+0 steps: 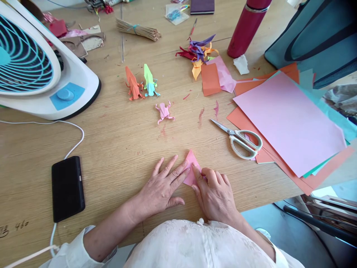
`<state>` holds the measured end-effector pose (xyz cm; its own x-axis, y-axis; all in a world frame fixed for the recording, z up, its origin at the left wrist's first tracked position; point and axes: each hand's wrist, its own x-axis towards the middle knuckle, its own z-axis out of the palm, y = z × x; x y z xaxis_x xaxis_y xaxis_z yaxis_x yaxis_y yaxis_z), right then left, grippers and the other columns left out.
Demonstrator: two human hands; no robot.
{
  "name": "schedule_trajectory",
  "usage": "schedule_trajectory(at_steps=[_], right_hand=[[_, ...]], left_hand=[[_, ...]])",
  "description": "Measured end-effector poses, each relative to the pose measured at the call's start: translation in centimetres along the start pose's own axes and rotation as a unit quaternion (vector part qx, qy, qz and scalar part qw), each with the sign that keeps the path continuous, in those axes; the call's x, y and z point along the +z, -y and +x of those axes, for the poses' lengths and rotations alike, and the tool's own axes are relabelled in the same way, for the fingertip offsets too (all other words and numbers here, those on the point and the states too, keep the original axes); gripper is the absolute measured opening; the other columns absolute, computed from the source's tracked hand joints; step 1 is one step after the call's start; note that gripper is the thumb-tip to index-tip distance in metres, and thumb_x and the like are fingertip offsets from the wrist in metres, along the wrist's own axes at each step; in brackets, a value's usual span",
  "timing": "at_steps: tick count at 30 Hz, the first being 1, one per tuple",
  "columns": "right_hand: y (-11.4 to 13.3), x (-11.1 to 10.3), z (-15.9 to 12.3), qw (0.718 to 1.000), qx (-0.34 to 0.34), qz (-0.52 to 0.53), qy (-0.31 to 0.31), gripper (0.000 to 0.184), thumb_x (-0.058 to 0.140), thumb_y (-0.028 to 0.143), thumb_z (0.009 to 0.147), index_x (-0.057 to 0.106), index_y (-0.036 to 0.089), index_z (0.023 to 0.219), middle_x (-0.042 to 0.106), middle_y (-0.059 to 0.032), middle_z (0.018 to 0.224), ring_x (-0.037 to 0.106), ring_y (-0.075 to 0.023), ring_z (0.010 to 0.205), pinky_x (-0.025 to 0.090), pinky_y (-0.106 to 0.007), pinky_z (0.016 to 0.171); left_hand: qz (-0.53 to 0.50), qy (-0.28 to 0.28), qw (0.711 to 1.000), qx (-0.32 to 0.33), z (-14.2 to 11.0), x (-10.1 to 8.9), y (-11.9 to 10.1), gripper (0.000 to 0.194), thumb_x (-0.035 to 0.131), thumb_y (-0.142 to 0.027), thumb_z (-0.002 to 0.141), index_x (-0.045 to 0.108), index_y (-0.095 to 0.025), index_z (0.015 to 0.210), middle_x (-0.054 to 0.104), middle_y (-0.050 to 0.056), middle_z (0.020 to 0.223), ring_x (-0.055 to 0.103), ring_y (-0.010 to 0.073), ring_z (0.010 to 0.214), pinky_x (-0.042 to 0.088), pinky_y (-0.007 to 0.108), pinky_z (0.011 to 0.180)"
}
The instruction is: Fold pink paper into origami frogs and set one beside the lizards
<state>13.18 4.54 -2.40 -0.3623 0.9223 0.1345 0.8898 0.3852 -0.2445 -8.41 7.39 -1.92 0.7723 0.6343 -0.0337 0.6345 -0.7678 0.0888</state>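
Observation:
A small folded piece of pink origami paper (190,159) lies on the table near its front edge, one corner pointing away from me. My left hand (163,186) rests flat with fingers spread, and its fingertips press on the paper's left side. On the right side, my right hand (216,190) has its index finger pressed on the paper. Its other fingers are curled in and its thumb is at the lower edge. Beyond the hands sits a pink paper frog (164,112). Farther back stand an orange folded figure (134,85) and a green-and-blue one (150,82).
White-handled scissors (241,139) lie right of the hands, beside stacked coloured paper sheets (290,119). Behind are folded paper pieces (197,50), a red bottle (248,28) and a teal bag (315,37). At left are a fan (69,91) and a cabled black phone (67,189).

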Motion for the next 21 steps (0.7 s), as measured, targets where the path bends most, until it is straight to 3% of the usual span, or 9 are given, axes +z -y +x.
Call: schedule_trajectory(at_steps=[10, 17, 21], right_hand=[[0.2, 0.0, 0.0, 1.000, 0.013, -0.018, 0.010, 0.042, 0.056, 0.023, 0.094, 0.056, 0.015, 0.136, 0.062, -0.0084, 0.101, 0.052, -0.0205, 0.082, 0.033, -0.035, 0.070], [0.1, 0.0, 0.2, 1.000, 0.007, -0.016, 0.002, 0.035, 0.055, 0.022, 0.094, 0.062, 0.014, 0.127, 0.062, -0.0078, 0.099, 0.051, -0.0198, 0.079, 0.033, -0.035, 0.070], [0.0, 0.0, 0.1, 1.000, 0.016, -0.012, 0.007, 0.040, 0.054, 0.024, 0.095, 0.058, 0.013, 0.133, 0.063, -0.0084, 0.100, 0.051, -0.0202, 0.080, 0.034, -0.035, 0.071]], left_hand=[[0.002, -0.020, 1.000, -0.008, 0.5, 0.5, -0.6, 0.089, 0.029, -0.074, 0.091, 0.036, -0.010, 0.152, 0.027, 0.016, 0.162, 0.008, 0.0404, 0.151, 0.014, 0.059, 0.117], [0.039, 0.029, 0.998, -0.046, 0.8, 0.1, -1.3, 0.098, 0.032, -0.080, 0.086, 0.029, -0.012, 0.155, 0.019, 0.010, 0.165, 0.011, 0.0394, 0.150, 0.008, 0.059, 0.118], [0.042, 0.036, 0.997, -0.052, 0.8, 0.1, -1.4, 0.099, 0.033, -0.080, 0.086, 0.025, -0.011, 0.156, 0.018, 0.011, 0.165, 0.008, 0.0388, 0.151, 0.008, 0.060, 0.118]])
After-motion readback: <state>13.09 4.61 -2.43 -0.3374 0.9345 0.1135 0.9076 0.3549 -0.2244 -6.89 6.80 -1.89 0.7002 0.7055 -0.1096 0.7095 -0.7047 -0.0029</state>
